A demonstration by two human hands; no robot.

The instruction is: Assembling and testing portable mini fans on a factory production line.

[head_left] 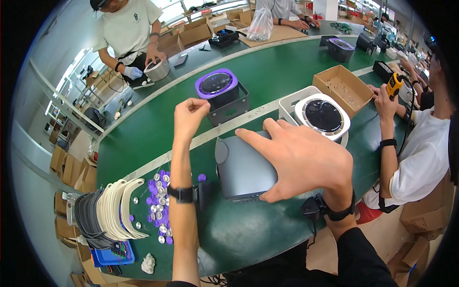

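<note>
A dark grey boxy housing (243,167) with rounded corners stands on the green table in front of me. My right hand (306,158) spreads over its top and right side, thumb low and fingers across the upper edge, gripping it. Above and left of the housing my left hand (190,117) is raised, fingertips pinched together; whatever they hold, if anything, is too small to make out. Just beyond that hand sits a purple-rimmed unit (216,82) with a black round top in a dark frame. Past my right hand is a white unit (322,116) with a black disc.
Left of my forearm lie many purple and silver caps (159,205), beside stacked cream and grey curved strips (112,210) and a blue tray (126,258). An open cardboard box (342,88) stands far right. A co-worker at right holds a yellow tool (395,86); others work across the table.
</note>
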